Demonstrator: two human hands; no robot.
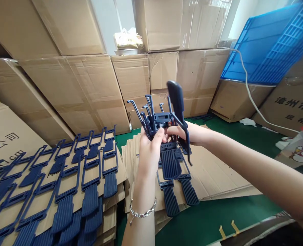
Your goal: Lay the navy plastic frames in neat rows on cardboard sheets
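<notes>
Curled closed, the left hand (152, 141) and right hand (180, 132) grip a bundle of dark plastic frames (163, 118) above the cardboard stack (212, 171). Thin bent arms stick up from the bundle, and a smooth rounded pad (175, 95) stands at its right side. More frames with ribbed, tongue-shaped ends (171, 201) lie on the stack; to its left, others sit in rows (91, 171) on cardboard. Smooth green surface (192, 225) shows around the stack. Behind it rise taped brown boxes (90, 89), with a tissue pack (128, 40) on a ledge; to the right rear leans a blue latticed plastic crate (264, 44).
</notes>
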